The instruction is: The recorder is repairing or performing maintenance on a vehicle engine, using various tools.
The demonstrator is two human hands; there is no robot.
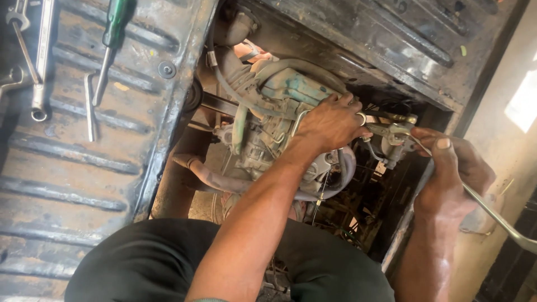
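Forearms reach down from the near edge into an open engine bay, over dark trousers at the bottom of the view. Right hand (452,178) is closed around a long, thin metal tool (492,215), thumb laid along its shank; the tool's working end meets a small metal fitting (395,136) on the right side of the engine (274,120), while its far end runs out of frame at lower right. Left hand (331,122) lies on top of the engine with fingers curled over the housing, just left of that fitting; whether it grips a part or only braces cannot be determined. In my judgement the step is done well by keeping the tool squarely seated on the fitting, bracing firmly with the left hand, and applying force steadily so nothing slips towards the nearby hoses and cables. Farther off, on the ribbed metal floor (67,168) at left, rest a green-handled screwdriver (114,28) and several wrenches (40,67), well apart from both hands. Contact at the tool tip is small and partly masked; the bay below the engine is in shadow and unreadable.
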